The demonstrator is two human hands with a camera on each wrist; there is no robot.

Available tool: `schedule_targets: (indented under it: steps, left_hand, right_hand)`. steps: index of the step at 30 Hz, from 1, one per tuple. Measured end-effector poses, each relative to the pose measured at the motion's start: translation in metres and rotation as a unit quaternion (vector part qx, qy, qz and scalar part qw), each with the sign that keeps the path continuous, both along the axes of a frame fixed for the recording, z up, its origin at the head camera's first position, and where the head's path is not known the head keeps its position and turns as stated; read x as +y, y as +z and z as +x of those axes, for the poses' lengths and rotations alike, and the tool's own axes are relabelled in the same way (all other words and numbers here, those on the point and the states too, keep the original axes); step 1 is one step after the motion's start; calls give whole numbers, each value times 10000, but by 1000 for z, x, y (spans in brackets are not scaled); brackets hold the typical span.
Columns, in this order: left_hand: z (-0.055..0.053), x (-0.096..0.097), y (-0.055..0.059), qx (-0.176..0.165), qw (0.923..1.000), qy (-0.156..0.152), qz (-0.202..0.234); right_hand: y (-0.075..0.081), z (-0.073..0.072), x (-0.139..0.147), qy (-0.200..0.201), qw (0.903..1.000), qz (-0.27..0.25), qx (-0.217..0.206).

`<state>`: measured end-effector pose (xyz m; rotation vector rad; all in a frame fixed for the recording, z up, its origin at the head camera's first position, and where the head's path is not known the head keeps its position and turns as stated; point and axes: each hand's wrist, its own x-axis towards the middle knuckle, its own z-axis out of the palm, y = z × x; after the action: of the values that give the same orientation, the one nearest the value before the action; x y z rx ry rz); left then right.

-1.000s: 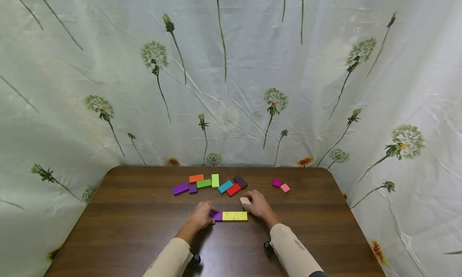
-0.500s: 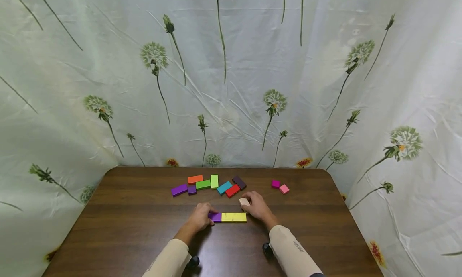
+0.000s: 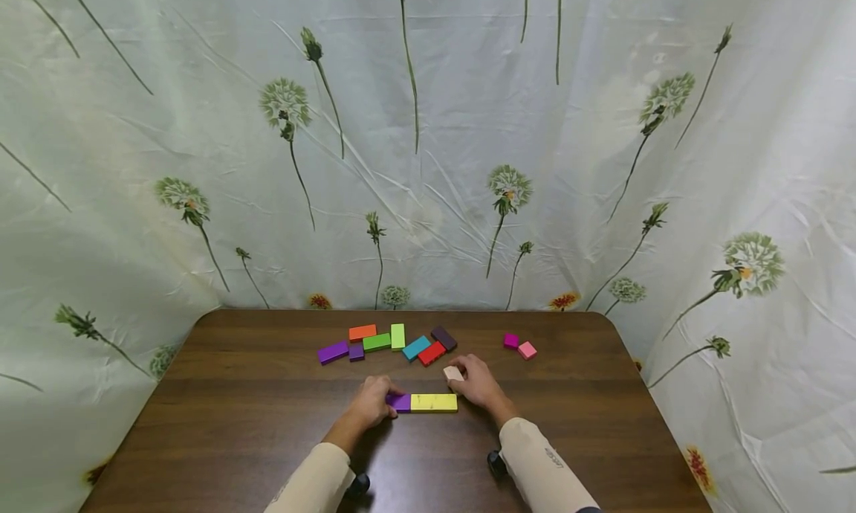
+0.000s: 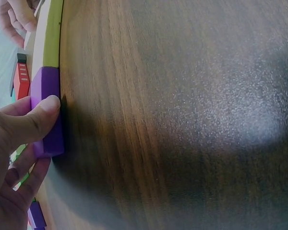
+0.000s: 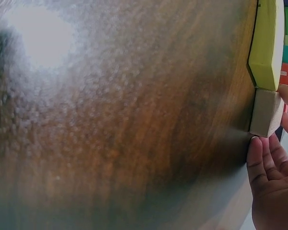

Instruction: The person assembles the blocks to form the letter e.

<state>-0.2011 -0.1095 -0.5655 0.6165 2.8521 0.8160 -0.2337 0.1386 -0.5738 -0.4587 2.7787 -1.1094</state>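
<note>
My left hand point(image 3: 370, 401) grips a purple block point(image 3: 402, 402) on the table, thumb on its near side. That block's right end butts against a longer yellow block point(image 3: 434, 403), making one straight row. Just beyond the yellow block's right end, my right hand point(image 3: 480, 383) holds a small cream block point(image 3: 453, 374) between thumb and fingers. In the right wrist view the cream block point(image 5: 267, 112) appears close to the end of the yellow block point(image 5: 266, 45); whether they touch I cannot tell. The left palm covers part of the purple block in the head view.
Behind the row lie several loose blocks, among them an orange one point(image 3: 362, 333), a green one point(image 3: 377, 342), a teal one point(image 3: 416, 348) and a red one point(image 3: 431, 353). A magenta block point(image 3: 511, 340) and a pink block point(image 3: 527, 350) lie farther right. A flowered curtain point(image 3: 441, 201) hangs behind the table.
</note>
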Motion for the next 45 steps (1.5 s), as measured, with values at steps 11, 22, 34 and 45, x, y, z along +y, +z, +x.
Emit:
schedule_targets:
  steps: [11, 22, 34, 45]
  left_hand:
    - [0, -2, -1, 11, 10000, 16, 38]
    - [-2, -2, -5, 123, 9999, 12, -3]
    - [-1, -2, 2, -56, 10000, 42, -29]
    - [-3, -3, -1, -120, 9999, -26, -17]
  right_hand:
    - [0, -1, -1, 49, 9999, -101, 72]
    - [3, 0, -2, -64, 9998, -155, -72]
    - [11, -13, -7, -116, 9995, -192, 211]
    - [29, -50, -30, 1156, 9818, 1420, 505]
